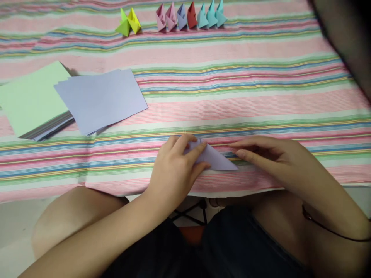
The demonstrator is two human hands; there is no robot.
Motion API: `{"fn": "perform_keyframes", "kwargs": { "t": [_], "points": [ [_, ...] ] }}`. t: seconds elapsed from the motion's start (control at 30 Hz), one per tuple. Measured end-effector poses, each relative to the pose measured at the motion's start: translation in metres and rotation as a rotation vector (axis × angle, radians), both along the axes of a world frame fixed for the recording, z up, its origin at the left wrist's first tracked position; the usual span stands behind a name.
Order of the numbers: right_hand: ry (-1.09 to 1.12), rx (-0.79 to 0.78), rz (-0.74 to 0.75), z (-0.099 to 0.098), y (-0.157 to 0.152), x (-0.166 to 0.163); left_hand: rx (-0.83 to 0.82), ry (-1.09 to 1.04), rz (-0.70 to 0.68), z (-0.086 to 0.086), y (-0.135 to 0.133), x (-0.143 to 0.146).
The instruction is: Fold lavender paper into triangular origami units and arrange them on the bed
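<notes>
A lavender sheet of origami paper (pixel 222 157), folded to a narrow point on its right, lies near the front edge of the cloth-covered table. My left hand (pixel 176 160) grips its left part, thumb low and fingers over the top, so much of that end is hidden. Just right of the paper's tip is my right hand (pixel 269 152), its thumb and forefinger a little apart with nothing between them. The other fingers of that hand are tucked out of sight.
Lavender sheets (pixel 104 98) overlap a thick stack topped with light green paper (pixel 34 98) at the left. Along the back stand folded paper pieces: green (pixel 124 25), yellow (pixel 133 21), pink (pixel 171 18), purple (pixel 182 17), red (pixel 191 16) and turquoise (pixel 212 15). A dark blurred shape fills the upper right corner.
</notes>
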State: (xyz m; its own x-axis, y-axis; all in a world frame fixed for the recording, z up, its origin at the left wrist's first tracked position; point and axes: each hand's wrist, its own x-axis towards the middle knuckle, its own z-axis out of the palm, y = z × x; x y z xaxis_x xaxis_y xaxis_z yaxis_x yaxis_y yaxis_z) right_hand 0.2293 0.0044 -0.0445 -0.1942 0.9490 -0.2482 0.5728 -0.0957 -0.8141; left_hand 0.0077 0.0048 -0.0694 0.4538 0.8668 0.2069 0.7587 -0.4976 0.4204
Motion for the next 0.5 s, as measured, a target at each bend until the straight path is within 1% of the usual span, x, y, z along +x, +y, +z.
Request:
{"fn": "perform_keyframes", "kwargs": {
  "t": [0.17, 0.5],
  "points": [
    [-0.087, 0.063, 0.043, -0.0027, -0.0009, -0.0038, 0.015, -0.007, -0.007, -0.0003, 0.0007, -0.0004],
    [-0.081, 0.128, 0.083, -0.0072, -0.0019, -0.0051, 0.048, -0.015, -0.007, 0.0, 0.0017, 0.0011]
  ]
}}
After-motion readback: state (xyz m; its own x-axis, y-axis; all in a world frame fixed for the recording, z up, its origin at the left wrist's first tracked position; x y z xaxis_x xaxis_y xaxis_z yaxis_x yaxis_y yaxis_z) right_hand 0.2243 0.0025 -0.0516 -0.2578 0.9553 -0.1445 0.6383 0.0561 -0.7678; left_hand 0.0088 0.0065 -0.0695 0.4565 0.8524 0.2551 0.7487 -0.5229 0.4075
